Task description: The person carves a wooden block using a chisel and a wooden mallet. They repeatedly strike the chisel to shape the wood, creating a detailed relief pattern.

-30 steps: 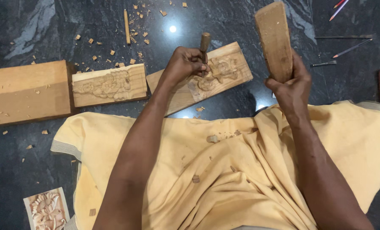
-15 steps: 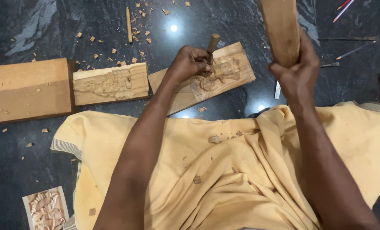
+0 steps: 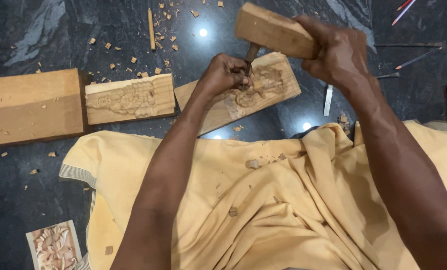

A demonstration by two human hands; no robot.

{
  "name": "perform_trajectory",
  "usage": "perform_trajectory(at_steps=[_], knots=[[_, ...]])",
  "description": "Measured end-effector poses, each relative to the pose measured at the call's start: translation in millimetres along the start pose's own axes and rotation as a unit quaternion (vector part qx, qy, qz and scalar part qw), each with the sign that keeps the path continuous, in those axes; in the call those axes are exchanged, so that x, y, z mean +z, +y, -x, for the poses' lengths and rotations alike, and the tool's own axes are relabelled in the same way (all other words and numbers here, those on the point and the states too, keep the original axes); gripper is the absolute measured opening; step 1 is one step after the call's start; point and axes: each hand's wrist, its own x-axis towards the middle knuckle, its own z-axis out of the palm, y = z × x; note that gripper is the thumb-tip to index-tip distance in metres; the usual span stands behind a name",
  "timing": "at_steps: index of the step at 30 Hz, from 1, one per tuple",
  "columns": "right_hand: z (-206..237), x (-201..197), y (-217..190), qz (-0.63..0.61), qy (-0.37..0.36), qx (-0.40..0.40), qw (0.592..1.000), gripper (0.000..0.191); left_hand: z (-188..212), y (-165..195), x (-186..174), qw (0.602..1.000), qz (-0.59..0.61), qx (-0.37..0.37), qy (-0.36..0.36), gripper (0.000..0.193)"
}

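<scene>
My left hand (image 3: 222, 75) grips a chisel (image 3: 251, 54) upright against a carved wooden panel (image 3: 278, 85) lying tilted on the dark floor. My right hand (image 3: 337, 52) holds a flat wooden mallet block (image 3: 271, 31) brought down level onto the chisel's top end. The chisel's tip is hidden behind my left fingers, over the panel's relief carving.
A second carved panel (image 3: 131, 98) and a plain wood block (image 3: 31, 105) lie to the left. A small carved piece (image 3: 54, 247) sits at the lower left. Yellow cloth (image 3: 263, 200) covers my lap. Wood chips, a thin stick (image 3: 151, 29) and pencils and thin metal tools (image 3: 408, 55) are scattered about.
My right hand swung the mallet block from upright and raised down and to the left onto the chisel head. My left hand stayed on the chisel at the panel.
</scene>
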Motion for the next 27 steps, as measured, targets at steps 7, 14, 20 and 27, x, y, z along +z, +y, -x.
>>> perform_trajectory(at_steps=[7,14,20,27], knots=[[-1,4,3,-0.030,0.038,-0.023,0.999,0.088,0,-6,-1,1.000,-0.012,0.018,-0.005,0.013],[9,-2,-4,0.055,-0.018,-0.008,0.998,0.081,10,1,4,0.998,-0.033,0.061,-0.008,0.007],[51,-8,1,-0.179,0.079,0.155,0.968,0.087,29,22,0,0.990,0.129,0.044,-0.049,0.013],[93,-4,13,-0.296,0.124,0.245,0.915,0.084,13,5,15,0.996,0.056,0.042,0.058,0.007]])
